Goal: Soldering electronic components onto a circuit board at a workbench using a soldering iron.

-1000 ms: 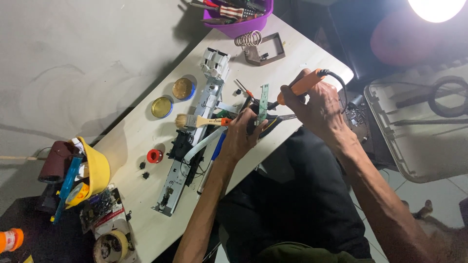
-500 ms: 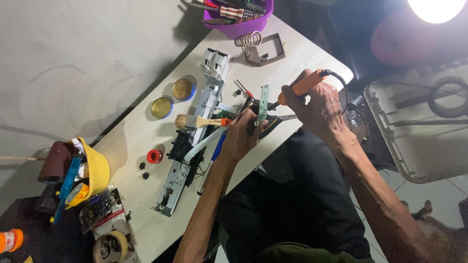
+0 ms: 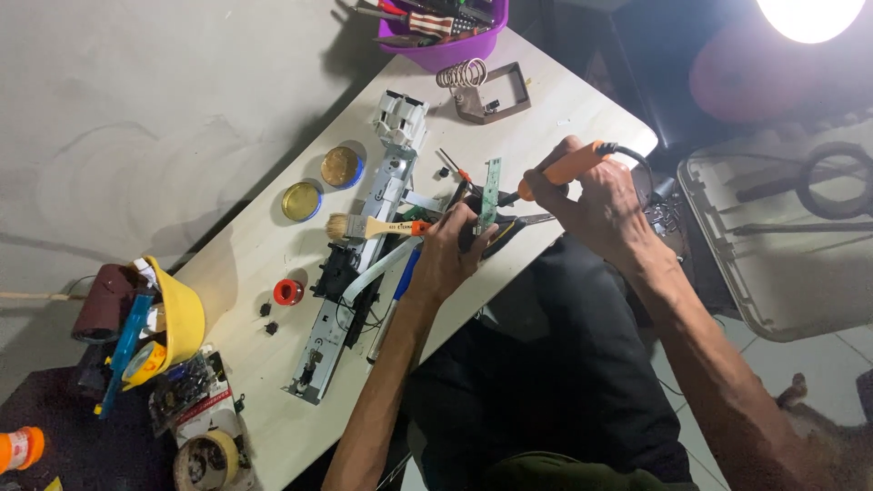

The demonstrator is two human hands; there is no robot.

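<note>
My right hand grips an orange-handled soldering iron, its tip pointing left at a narrow green circuit board. My left hand holds that board upright by its lower end, just above the pale table. A long disassembled metal and plastic mechanism lies along the table to the left of my left hand. A small paintbrush with an orange-tipped wooden handle rests across it.
Two round open tins sit left of the mechanism. A coil soldering stand and a purple tool tray are at the far end. A yellow bowl, tape roll and small red ring lie nearer. A bright lamp shines top right.
</note>
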